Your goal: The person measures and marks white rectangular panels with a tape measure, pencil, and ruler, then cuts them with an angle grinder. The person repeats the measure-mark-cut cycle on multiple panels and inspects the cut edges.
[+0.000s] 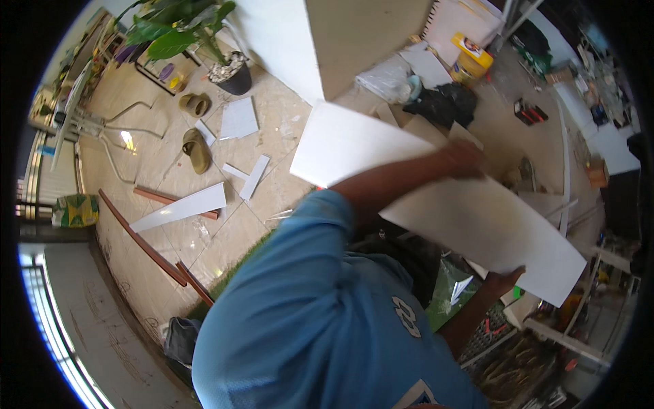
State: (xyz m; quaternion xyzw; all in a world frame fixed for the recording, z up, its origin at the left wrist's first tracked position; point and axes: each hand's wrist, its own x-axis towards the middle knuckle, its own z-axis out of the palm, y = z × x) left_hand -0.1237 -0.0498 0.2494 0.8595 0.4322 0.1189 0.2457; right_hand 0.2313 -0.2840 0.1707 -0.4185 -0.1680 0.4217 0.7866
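Note:
A long white board (477,225) lies slantwise in front of me, from the middle of the head view to the lower right. My right hand (505,279) is closed on its near edge, with the thumb over the face. Across the board reaches my left arm in a blue sleeve. At its end, my left hand (464,160) is over the board's far edge. Motion smears its fingers, so I cannot make out whether they hold anything. The arm hides part of the board's middle.
White offcuts (255,177) and brown strips (146,242) lie on the tiled floor at left, near sandals (196,150). A potted plant (235,75) stands by the wall corner (313,54). Beyond are a black bag (446,102) and a yellow-lidded tub (471,61). A cluttered rack (569,341) is at right.

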